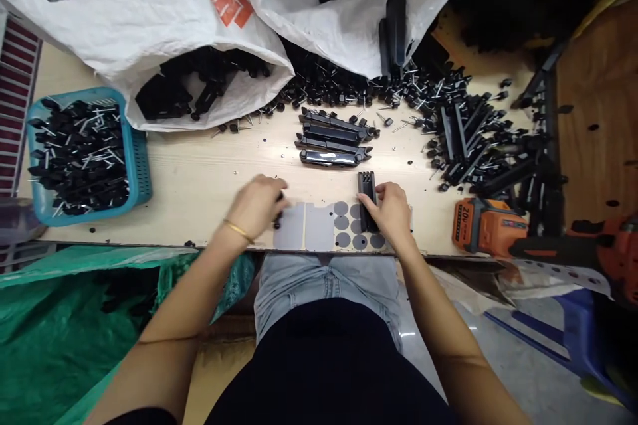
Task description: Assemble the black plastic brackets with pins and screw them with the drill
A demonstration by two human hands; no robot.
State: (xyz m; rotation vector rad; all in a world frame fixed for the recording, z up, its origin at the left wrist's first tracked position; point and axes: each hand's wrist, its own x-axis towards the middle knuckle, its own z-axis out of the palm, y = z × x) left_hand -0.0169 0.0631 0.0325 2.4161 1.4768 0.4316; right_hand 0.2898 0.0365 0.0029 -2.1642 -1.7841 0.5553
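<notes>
Right, the slotted black piece point(367, 216) lies lengthwise near the table's front edge, partly over the grey discs point(341, 208). The right hand point(393, 209) grasps it, thumb on one side and fingers on the other; I'd keep that grip low and steady so it can't skid. The left hand point(254, 206) is curled beside a small dark part point(278, 219), at the edge of the grey sheet point(319, 226); whether those fingers really pinch it, I can't tell. Bringing small parts in from the side would spare shifting the larger one, I'd say. Just beyond lie four glossy black bars point(331, 158), close enough to get knocked. Farther back, loose knobbed bolts point(343, 86) crowd against the white sacks point(209, 20). A blue basket point(142, 166) of more bolts stands far left; rightward, the orange power tool point(488, 229) limits elbow room.
</notes>
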